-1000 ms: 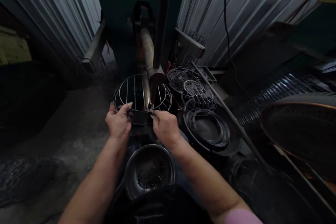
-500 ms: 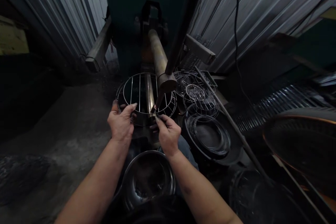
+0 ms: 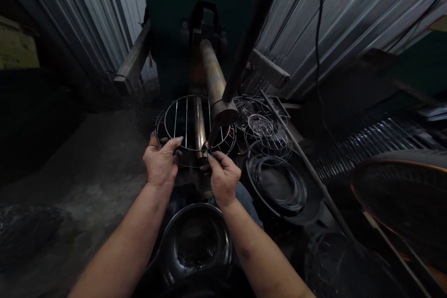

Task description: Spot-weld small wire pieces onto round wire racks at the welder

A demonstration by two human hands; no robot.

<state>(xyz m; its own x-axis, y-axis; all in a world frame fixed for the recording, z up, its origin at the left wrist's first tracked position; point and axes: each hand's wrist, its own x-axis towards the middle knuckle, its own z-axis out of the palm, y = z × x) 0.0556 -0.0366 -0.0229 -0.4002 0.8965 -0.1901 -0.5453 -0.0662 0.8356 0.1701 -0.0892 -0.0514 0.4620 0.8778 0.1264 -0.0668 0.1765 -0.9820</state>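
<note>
A round wire cage (image 3: 186, 123) with parallel bars sits over a horizontal metal cylinder (image 3: 211, 74) of a machine. My left hand (image 3: 159, 164) grips the cage's near left rim, fingers curled round the wire. My right hand (image 3: 222, 176) pinches the near rim just under a dark angled rod (image 3: 244, 42) whose lower tip (image 3: 213, 132) meets the cage. What the right fingers pinch beside the rim is too small to tell.
A steel bowl (image 3: 193, 242) lies below my forearms. To the right are a dark pan of wire rings (image 3: 279, 184), a pile of wire cages (image 3: 265, 125) and a large round pan (image 3: 401, 195). Corrugated metal walls (image 3: 349, 14) stand left and right. A cable (image 3: 318, 56) hangs at right.
The view has shifted slightly; both hands stay on the cage's near rim. My right hand has crept a little toward the rod's tip.
</note>
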